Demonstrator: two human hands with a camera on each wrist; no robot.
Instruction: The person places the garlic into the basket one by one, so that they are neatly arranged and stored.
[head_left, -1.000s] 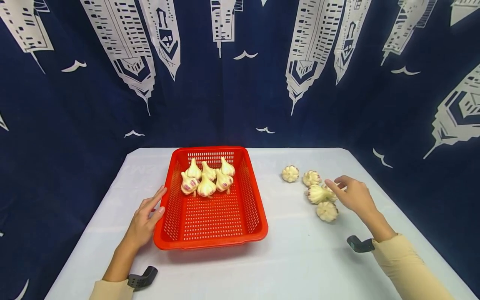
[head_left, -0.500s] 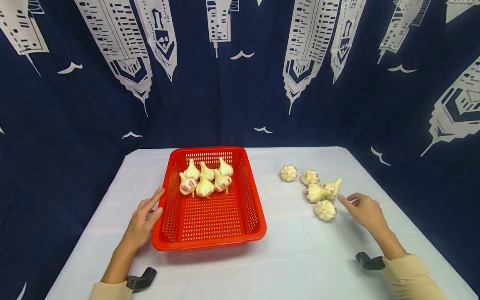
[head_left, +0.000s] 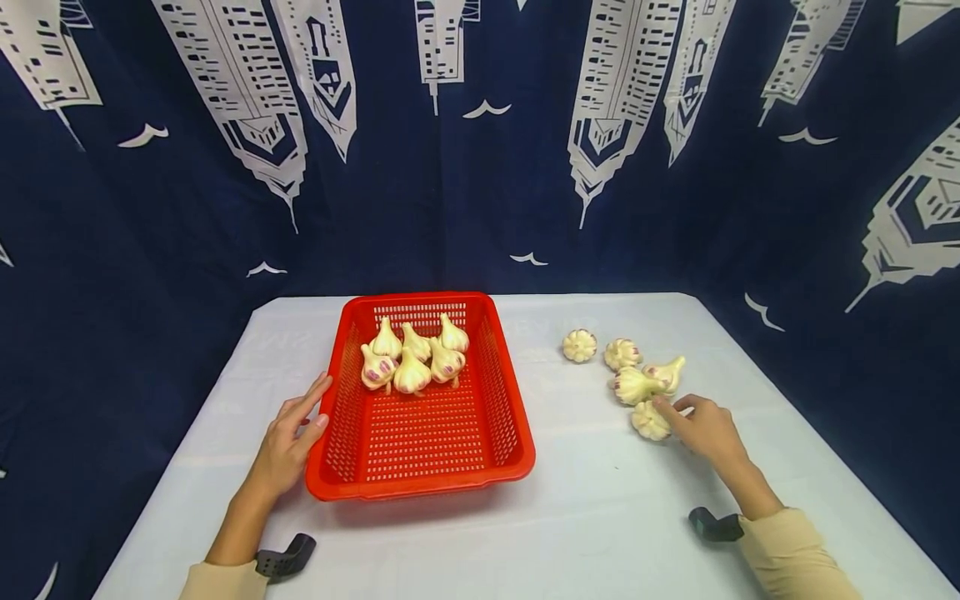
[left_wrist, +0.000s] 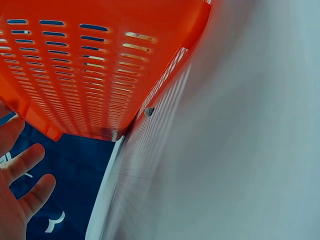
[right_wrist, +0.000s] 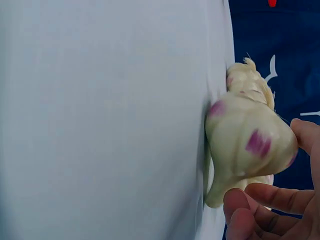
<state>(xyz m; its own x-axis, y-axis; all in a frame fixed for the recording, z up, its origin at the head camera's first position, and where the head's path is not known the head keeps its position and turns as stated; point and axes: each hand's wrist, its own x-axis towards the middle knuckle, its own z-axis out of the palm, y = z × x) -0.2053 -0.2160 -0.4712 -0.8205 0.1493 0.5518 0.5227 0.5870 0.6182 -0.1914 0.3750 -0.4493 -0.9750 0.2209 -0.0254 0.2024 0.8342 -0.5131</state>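
Note:
My left hand (head_left: 288,446) rests against the left side of the red plastic basket (head_left: 431,487), its fingers spread along the rim. The left wrist view shows these fingers (left_wrist: 27,160) beside the slotted basket wall. Inside the basket, several garlic bulbs (head_left: 412,371) sit grouped toward the back. On the right, my right hand (head_left: 708,429) is at the nearest loose garlic bulb (head_left: 648,422), thumb on one side and curled fingers on the other. That purple-flecked bulb (right_wrist: 250,140) lies tilted, neck downward, in the right wrist view.
Two garlic bulbs (head_left: 637,385) touch each other just behind the right hand's bulb. Two more, one garlic bulb (head_left: 622,354) and another farther left, lie beyond them. White cloth (head_left: 585,500) covers the table, and a dark blue patterned curtain (head_left: 450,200) hangs behind it.
My right hand first drew back from the rear bulbs, then came left and nearer to the front bulb, which it now touches. The left hand and basket stay put.

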